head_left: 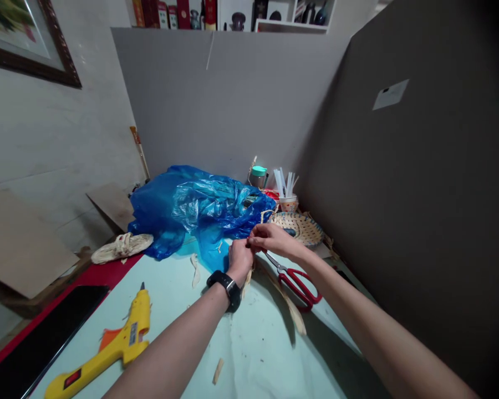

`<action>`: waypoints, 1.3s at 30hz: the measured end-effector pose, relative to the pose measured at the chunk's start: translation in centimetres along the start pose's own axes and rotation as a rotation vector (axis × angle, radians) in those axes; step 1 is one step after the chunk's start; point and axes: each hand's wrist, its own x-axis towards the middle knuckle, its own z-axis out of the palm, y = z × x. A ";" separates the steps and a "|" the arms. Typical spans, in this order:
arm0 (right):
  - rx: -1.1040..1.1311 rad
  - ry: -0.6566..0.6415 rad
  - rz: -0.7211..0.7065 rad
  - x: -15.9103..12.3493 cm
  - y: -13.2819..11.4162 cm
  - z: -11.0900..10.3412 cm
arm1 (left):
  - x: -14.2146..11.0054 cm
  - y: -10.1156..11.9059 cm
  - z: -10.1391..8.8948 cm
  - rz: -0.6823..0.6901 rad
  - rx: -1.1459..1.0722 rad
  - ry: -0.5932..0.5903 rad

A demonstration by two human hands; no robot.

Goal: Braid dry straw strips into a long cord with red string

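Observation:
My left hand [240, 259], with a black watch on its wrist, is closed around a bundle of dried straw strips [248, 281] that hang down below it. My right hand [269, 238] meets it from the right, fingers pinched on the top of the same strips. Both hands hover above a pale green table sheet [258, 343]. Red-handled scissors [297, 282] lie just under my right wrist. A long loose straw strip [293, 313] trails across the sheet beside the scissors.
A crumpled blue plastic bag [191, 208] lies behind my hands. A woven straw tray [299, 226] sits at the right, with a cup of white sticks [288, 194] and a teal-lidded jar [258, 176] behind. A yellow glue gun [108, 346] lies front left. Grey boards wall the back and right.

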 end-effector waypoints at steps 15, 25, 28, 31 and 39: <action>-0.181 0.586 -0.008 2.0 -1.9 -0.9 | 0.2 0.4 -0.4 -0.157 -0.204 -0.005; 0.259 0.251 0.182 0.4 3.5 0.9 | 0.3 0.8 -0.7 -0.215 -0.295 -0.065; 0.263 0.202 0.146 1.3 3.2 1.5 | 0.2 1.1 -0.9 -0.213 -0.291 -0.083; 0.171 0.120 0.112 1.9 2.7 1.7 | 0.2 1.3 -1.0 -0.197 -0.262 -0.083; -0.415 0.041 0.012 1.5 1.3 0.8 | 0.1 0.5 -0.5 -0.139 -0.166 -0.057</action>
